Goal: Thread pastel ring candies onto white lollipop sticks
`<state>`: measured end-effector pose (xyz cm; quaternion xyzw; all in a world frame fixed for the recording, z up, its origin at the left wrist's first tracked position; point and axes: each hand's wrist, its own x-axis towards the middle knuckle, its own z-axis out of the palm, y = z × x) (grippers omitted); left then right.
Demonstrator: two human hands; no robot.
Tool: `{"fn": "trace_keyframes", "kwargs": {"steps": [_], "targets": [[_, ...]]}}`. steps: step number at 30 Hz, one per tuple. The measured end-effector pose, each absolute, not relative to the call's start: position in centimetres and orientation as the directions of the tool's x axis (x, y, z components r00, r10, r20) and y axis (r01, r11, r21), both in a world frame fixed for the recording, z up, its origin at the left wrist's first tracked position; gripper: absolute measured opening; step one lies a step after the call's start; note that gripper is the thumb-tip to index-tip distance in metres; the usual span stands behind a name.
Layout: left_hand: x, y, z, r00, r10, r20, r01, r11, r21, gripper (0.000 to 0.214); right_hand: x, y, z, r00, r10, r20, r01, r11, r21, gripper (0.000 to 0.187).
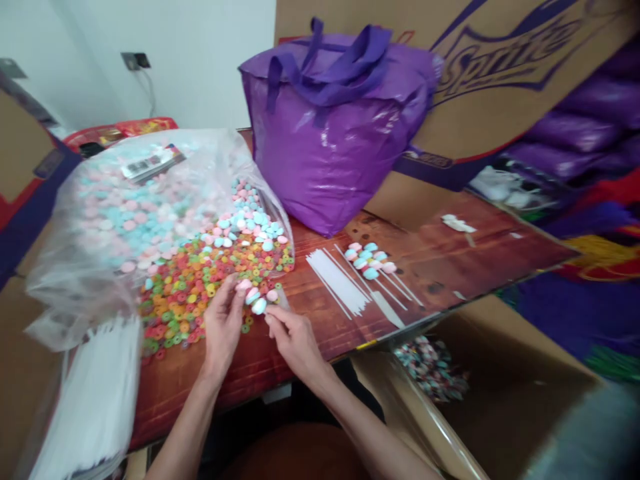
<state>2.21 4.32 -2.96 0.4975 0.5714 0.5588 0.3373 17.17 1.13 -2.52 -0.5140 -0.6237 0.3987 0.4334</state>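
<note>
A short row of pink, blue and white marshmallow-like candies point(259, 305) runs between my hands above the table, apparently threaded on a stick that is mostly hidden. My left hand point(223, 327) is closed, fingertips on the pink candy at the upper end. At the lower end, my right hand point(296, 339) pinches beside a white candy. Just beyond and left of the hands spreads a heap of small coloured ring candies point(193, 290). A clear plastic bag point(210, 150) of pastel candies lies open behind it. Several filled candy sticks point(370, 260) lie right of a bundle of white sticks point(336, 283).
A purple tote bag point(330, 133) stands at the back against a large cardboard box point(500, 60). Packed white sticks point(93, 393) lie at the left edge. Below the table's right edge, an open carton point(500, 360) holds wrapped pieces point(433, 367).
</note>
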Motion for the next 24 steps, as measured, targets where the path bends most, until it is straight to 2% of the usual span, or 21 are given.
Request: {"fn": "trace_keyframes", "kwargs": {"steps": [5, 9, 11, 13, 16, 18, 21, 24], "targets": [[1.8, 4.3, -3.0, -0.205, 0.958, 0.199, 0.299, -0.133, 0.945, 0.033, 17.3, 0.7, -2.5, -0.04, 0.968, 0.246, 0.319, 0.246, -0.915, 0.03], [2.2, 4.6, -2.3, -0.112, 0.984, 0.138, 0.255, -0.105, 0.961, 0.047, 19.9, 1.4, -2.5, -0.032, 0.949, 0.314, 0.378, 0.302, -0.875, 0.03], [2.5, 4.7, -2.1, -0.083, 0.99, 0.116, 0.198, -0.098, 0.975, 0.061, 22.9, 2.1, -2.6, 0.038, 0.944, 0.329, 0.446, 0.278, -0.851, 0.029], [2.5, 5.0, -2.2, -0.095, 0.99, 0.103, 0.165, -0.087, 0.983, 0.068, 27.0, 3.1, -3.0, 0.177, 0.922, 0.345, 0.558, 0.195, -0.807, 0.029], [2.3, 5.2, -2.6, -0.161, 0.985, 0.069, 0.179, -0.039, 0.983, 0.059, 33.6, 4.9, -4.2, 0.375, 0.796, 0.475, 0.766, 0.022, -0.642, 0.032], [1.9, 5.2, -3.0, -0.178, 0.983, 0.05, 0.203, -0.013, 0.979, 0.051, 37.0, 5.9, -4.9, 0.437, 0.724, 0.534, 0.85, -0.139, -0.508, 0.036], [1.5, 5.4, -3.1, -0.161, 0.986, 0.054, 0.244, -0.013, 0.97, 0.045, 39.2, 6.1, -5.3, 0.403, 0.705, 0.583, 0.913, -0.261, -0.315, 0.041], [1.2, 6.4, -2.7, -0.143, 0.985, 0.098, 0.327, -0.046, 0.944, 0.041, 37.8, 5.7, -5.2, 0.316, 0.676, 0.666, 0.949, -0.216, -0.23, 0.035]]}}
